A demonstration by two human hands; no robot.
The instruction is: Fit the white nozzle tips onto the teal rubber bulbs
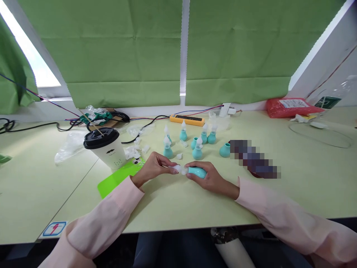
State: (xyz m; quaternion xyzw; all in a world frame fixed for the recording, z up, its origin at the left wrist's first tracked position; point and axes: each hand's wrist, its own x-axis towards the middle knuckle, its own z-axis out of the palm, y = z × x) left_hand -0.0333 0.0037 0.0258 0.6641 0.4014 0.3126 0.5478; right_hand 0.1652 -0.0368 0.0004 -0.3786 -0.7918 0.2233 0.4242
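Head view: both hands meet over the middle of the surface (pixel 167 212), nearer its front edge than its back. The left hand (pixel 153 166) has a closed fingertip grip on a small white tip (pixel 177 168). The right hand (pixel 213 178) has a fuller grip, thumb and fingers curled around a teal bulb (pixel 197 172) lying on its side, its mouth turned toward the left. A translucent collar (pixel 184 171) shows between tip and bulb; whether tip and collar touch is too small to tell.

Toward the back edge stand several tipped bulbs (pixel 197 152), with an untipped bulb (pixel 194 143) among them and a tilted bulb (pixel 224 150) to the right. A loose white piece (pixel 179 156) lies just beyond the hands.

For good work here, I'd keep tip, collar and bulb on one straight line, pinch the tip near its base, and steady the bulb close to its neck, since its body looks squeezable and could give under pressure.
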